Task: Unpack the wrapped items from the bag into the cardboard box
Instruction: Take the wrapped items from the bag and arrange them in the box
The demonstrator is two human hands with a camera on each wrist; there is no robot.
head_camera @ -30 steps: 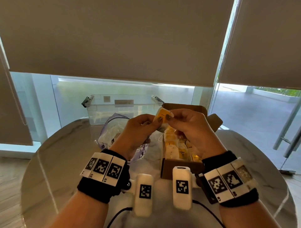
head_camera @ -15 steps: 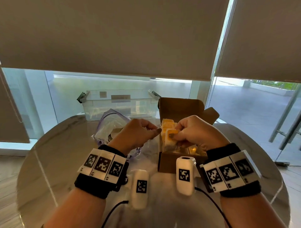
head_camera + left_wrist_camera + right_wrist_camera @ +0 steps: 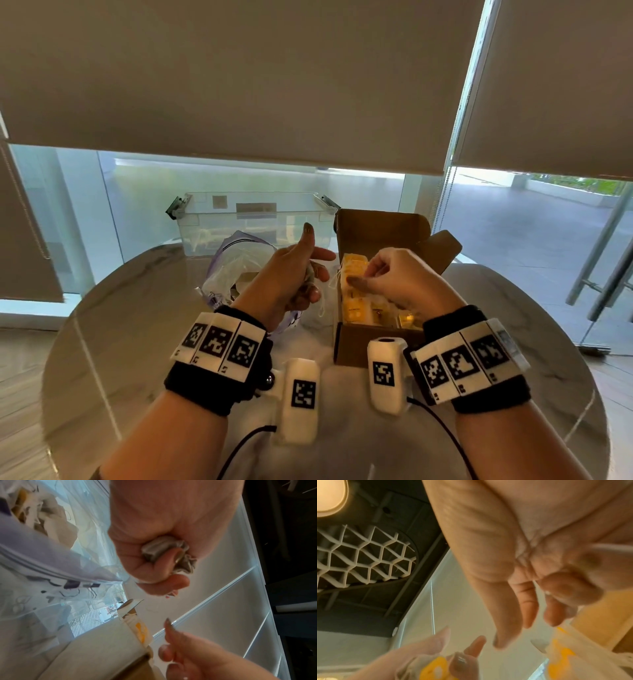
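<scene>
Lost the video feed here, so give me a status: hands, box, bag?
Left hand grips a wrapped item. Right hand over the cardboard box, fingers curled, grip unclear. Bag left of box. Nothing blocking.

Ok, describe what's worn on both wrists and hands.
Each forearm carries a black wristband topped by white blocks with black square markers. A white wrist camera pod with its own marker hangs inside each wrist, trailing a black cable. Fingernails are dark-polished; forearms are sleeveless.
</scene>
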